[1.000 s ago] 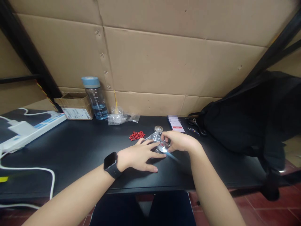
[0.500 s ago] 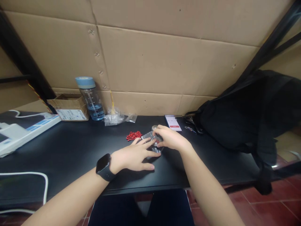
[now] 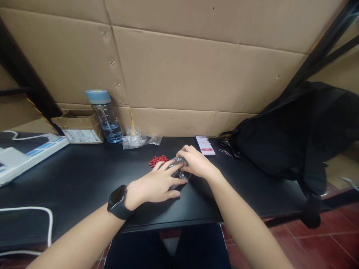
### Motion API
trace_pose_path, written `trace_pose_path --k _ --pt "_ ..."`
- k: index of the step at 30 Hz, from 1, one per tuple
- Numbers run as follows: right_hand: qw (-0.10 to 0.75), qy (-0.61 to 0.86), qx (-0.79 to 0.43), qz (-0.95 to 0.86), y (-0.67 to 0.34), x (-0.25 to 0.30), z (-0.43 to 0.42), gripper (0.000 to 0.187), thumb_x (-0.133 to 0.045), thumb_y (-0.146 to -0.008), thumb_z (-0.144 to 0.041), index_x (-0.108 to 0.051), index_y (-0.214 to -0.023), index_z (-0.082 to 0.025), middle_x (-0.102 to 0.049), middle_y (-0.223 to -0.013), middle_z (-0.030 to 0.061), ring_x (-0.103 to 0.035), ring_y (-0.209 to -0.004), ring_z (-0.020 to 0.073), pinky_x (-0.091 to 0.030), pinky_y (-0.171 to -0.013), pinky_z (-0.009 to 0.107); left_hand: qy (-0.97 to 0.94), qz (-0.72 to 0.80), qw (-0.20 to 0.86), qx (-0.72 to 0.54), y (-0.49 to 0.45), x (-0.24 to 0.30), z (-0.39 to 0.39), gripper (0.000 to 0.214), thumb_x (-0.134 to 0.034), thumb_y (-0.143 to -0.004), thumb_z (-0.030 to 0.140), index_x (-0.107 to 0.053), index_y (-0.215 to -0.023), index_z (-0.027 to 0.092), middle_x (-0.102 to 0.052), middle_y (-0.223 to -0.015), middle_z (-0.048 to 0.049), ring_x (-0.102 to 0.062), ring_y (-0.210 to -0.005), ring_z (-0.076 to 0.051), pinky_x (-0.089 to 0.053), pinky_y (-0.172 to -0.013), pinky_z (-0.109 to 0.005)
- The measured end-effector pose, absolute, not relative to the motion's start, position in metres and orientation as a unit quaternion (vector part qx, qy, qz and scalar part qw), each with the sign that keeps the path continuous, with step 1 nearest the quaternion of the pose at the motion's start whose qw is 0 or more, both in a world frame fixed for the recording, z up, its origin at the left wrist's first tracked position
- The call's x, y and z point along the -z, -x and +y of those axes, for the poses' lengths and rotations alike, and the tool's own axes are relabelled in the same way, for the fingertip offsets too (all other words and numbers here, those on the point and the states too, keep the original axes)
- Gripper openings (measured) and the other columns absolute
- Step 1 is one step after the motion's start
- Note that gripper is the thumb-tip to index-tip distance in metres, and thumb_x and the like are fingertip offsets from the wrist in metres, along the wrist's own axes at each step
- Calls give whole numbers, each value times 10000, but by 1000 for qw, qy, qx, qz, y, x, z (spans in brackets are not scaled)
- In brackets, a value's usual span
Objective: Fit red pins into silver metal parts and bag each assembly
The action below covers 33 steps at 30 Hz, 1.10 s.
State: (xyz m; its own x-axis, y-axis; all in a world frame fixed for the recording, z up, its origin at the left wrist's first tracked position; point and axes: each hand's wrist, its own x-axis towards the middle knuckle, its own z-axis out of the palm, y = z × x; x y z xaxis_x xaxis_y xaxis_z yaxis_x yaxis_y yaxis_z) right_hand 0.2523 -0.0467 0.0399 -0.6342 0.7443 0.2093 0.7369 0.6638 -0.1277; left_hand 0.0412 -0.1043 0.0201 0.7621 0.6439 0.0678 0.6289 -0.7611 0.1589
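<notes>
At the centre of the frame, the left hand (image 3: pixel 153 185) spreads open, palm down, its fingers over shiny plastic (image 3: pixel 181 174) on a black surface (image 3: pixel 235 186). The right hand (image 3: pixel 198 161) curls its fingers at the plastic's upper right edge; whether they grip anything cannot be told. Red cords (image 3: pixel 158 161) lie bunched just beside the left fingertips. A phone (image 3: pixel 205 146) lies right of centre, a bottle (image 3: pixel 108 121) stands at left, and a black bag (image 3: pixel 283 138) fills the right.
</notes>
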Motion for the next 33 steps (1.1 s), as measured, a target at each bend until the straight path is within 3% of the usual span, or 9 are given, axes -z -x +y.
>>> trace_pose_path --k 5,10,12,14,18,21,23,27,33 --pt "136 451 53 -880 -243 -34 -45 345 -678 -857 -138 -627 -1189 -219 -561 -1182 110 -505 -1045 269 -455 -857 376 -938 330 70 -78 -36 -21 -101 400 -590 -955 482 -614 -1352 440 -379 -1612 -25 -213 -1510 -411 -269 -1142 -646" --pt "135 380 -96 -910 -260 -41 -41 553 -833 -742 -244 -595 -1240 -265 -563 -1221 73 -518 -1118 271 -472 -926 384 -944 298 71 -124 -33 -33 -94 268 -531 -998 451 -766 -986 321 -653 -1324 -26 -413 -1412 -305 -301 -1144 -505" --pt "143 330 -175 -916 -271 -46 -41 465 -793 -807 -300 -592 -1225 -263 -605 -1187 58 -564 -1082 245 -486 -925 372 -940 306 62 -141 -34 -39 -91 309 -469 -1029 373 -736 -915 268 -718 -1113 -38 -565 -1232 -251 -363 -1077 -435" --pt "191 329 -215 -899 -280 -48 -43 261 -587 -959 -225 -574 -1218 -251 -643 -1103 49 -615 -949 196 -510 -855 343 -928 335 39 -156 -35 -40 -88 239 -464 -1009 251 -690 -932 233 -711 -986 -40 -623 -1049 -219 -417 -974 -380" --pt "223 350 -118 -902 -286 -35 -55 318 -631 -828 -26 -617 -1059 -245 -621 -1141 49 -590 -1088 228 -475 -963 377 -910 379 -27 -165 -35 -30 -83 202 -600 -867 129 -618 -1046 218 -670 -1057 -56 -588 -1015 -235 -426 -876 -353" --pt "235 378 -58 -894 -282 -19 -66 279 -739 -809 -146 -619 -1043 -241 -612 -1157 68 -574 -1077 260 -485 -943 402 -903 393 -41 -171 -37 -22 -78 263 -715 -835 233 -615 -1078 232 -649 -1095 -58 -565 -1039 -257 -413 -862 -367" --pt "244 380 -36 -891 -280 -12 -70 160 -708 -865 -204 -631 -1002 -236 -618 -1146 73 -572 -1046 256 -483 -930 407 -900 396 -35 -178 -37 -20 -75 177 -731 -846 280 -644 -992 234 -649 -1062 -45 -560 -1042 -254 -397 -865 -374" --pt "277 359 -85 -887 -283 -8 -68 52 -647 -917 -189 -657 -893 -234 -620 -1137 60 -569 -1074 233 -464 -974 396 -894 400 12 -202 -33 -23 -73 44 -703 -872 270 -690 -840 243 -661 -1074 -15 -545 -1105 -242 -366 -919 -390" --pt "314 395 -211 -837 -295 -3 -54 134 -670 -913 -285 -692 -799 -218 -604 -1161 57 -583 -1121 232 -435 -1029 422 -868 433 91 -226 -27 -26 -68 185 -638 -905 368 -739 -790 265 -666 -1144 -5 -528 -1163 -256 -345 -972 -442"
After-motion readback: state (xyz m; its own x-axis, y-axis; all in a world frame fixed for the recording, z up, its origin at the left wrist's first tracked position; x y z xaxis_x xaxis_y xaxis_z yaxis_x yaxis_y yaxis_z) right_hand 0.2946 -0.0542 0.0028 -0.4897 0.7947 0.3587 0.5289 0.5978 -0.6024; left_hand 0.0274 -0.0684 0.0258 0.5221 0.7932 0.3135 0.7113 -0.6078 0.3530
